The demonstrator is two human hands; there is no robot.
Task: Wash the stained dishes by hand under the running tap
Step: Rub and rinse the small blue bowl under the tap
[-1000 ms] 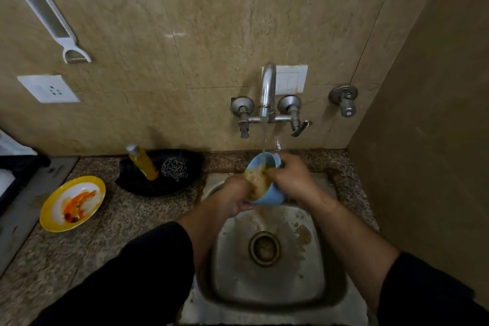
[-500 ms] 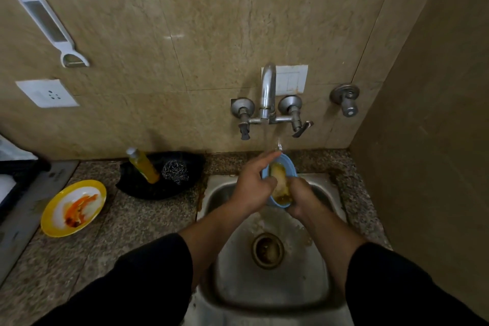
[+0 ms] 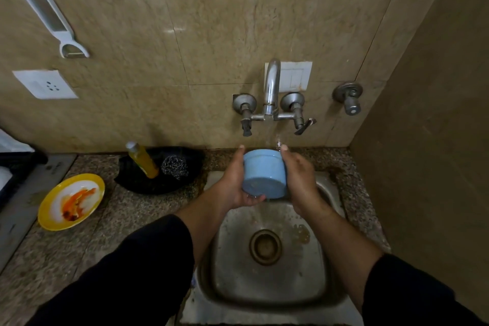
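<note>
The sink (image 3: 264, 299) is seen as dull, stained steel (the tap (image 3: 272, 82) shinier); the blue bowl (image 3: 264, 174) as smooth plastic.

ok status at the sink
Left hand and right hand both hold blue bowl under running tap. Stained yellow plate waits on counter. Nothing blocking.

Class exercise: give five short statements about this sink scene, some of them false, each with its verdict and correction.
1. The left hand and the right hand hold the light blue round plastic bowl over the steel sink. True.
2. The chrome wall tap is off. False: water streams from it.
3. The yellow-rimmed, orange-stained plate lies in the sink. False: it lies on the speckled granite counter, left of the sink.
4. A steel wool scrubber sits beside the yellow bottle. True.
5. The bowl's opening faces the camera. False: its base does.
</note>
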